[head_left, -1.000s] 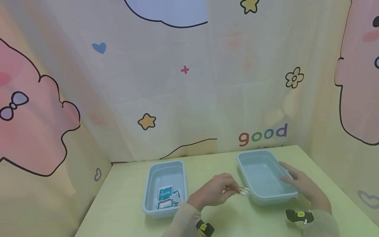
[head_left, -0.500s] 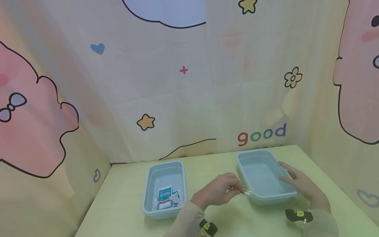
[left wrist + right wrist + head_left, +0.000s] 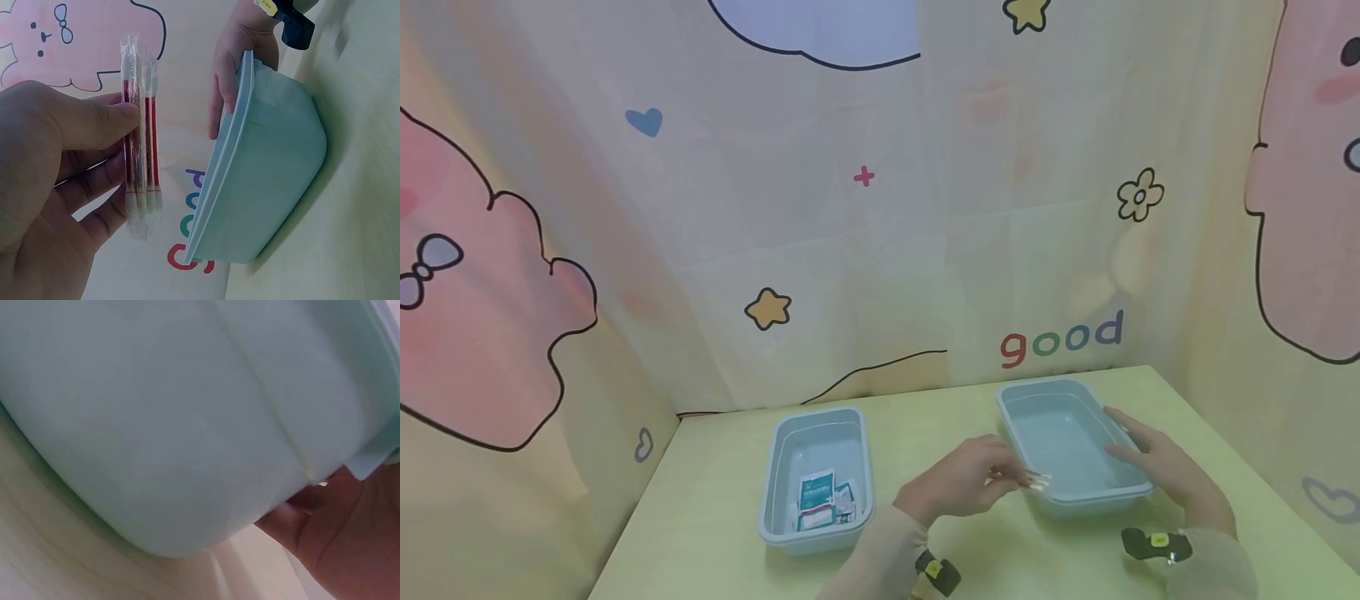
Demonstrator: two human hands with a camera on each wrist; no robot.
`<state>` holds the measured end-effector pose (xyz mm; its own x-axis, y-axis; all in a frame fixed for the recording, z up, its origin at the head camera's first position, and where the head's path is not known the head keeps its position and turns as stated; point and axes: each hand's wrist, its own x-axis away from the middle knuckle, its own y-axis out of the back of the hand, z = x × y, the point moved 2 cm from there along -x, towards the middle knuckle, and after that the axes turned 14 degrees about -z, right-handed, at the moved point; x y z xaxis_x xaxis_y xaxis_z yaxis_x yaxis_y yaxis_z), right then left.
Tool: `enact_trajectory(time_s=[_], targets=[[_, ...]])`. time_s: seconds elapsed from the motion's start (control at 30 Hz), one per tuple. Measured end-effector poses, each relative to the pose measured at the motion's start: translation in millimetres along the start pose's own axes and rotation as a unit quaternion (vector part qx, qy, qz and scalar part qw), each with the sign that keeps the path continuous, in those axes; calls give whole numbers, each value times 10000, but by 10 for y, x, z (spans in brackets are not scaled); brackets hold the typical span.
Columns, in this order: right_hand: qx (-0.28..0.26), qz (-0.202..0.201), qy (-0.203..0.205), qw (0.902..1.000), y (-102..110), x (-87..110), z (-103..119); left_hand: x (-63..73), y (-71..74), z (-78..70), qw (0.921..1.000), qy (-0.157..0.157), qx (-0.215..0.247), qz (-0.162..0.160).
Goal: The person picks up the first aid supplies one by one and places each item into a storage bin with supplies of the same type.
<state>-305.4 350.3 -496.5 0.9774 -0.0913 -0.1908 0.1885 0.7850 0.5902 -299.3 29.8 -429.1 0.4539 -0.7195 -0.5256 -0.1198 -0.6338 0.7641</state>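
Note:
My left hand (image 3: 966, 477) pinches a few clear-wrapped cotton swabs (image 3: 149, 125) with red liquid in their stems. Seen from the head, the swabs' far ends overlap the near left rim of the right-hand light-blue plastic basin (image 3: 1060, 433). In the left wrist view the bundle lies between thumb and fingers, apart from that basin's outer wall. My right hand (image 3: 1165, 462) grips the basin's right rim, some fingers hidden behind it. Its palm (image 3: 356, 531) shows beside the basin's wall in the right wrist view. No items show inside this basin.
To the left stands a second light-blue basin (image 3: 781, 475), holding teal-and-white sachets (image 3: 817, 493) and smaller packets (image 3: 845, 500) at its near end. Both basins stand on a pale yellow-green table (image 3: 700, 500). A printed curtain (image 3: 887, 275) closes off the back and sides.
My left hand has shifted a little to the right with the cotton swabs, up to the right basin's rim. My right hand keeps its hold on the basin.

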Motion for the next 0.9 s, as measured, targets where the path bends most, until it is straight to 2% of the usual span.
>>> enact_trajectory(time_s=[0.17,0.47,0.9], targets=[[-11,4,-1,10000,7,4,-21,-9,-47,4,10000,17,80,55],[-92,-16,73,9999,26,-13,-36,-70,-37,-21,10000,9,-9,-14],[2,-21,21,10000,15,5,-15,-107,-123,15,9987,348,368,-105]])
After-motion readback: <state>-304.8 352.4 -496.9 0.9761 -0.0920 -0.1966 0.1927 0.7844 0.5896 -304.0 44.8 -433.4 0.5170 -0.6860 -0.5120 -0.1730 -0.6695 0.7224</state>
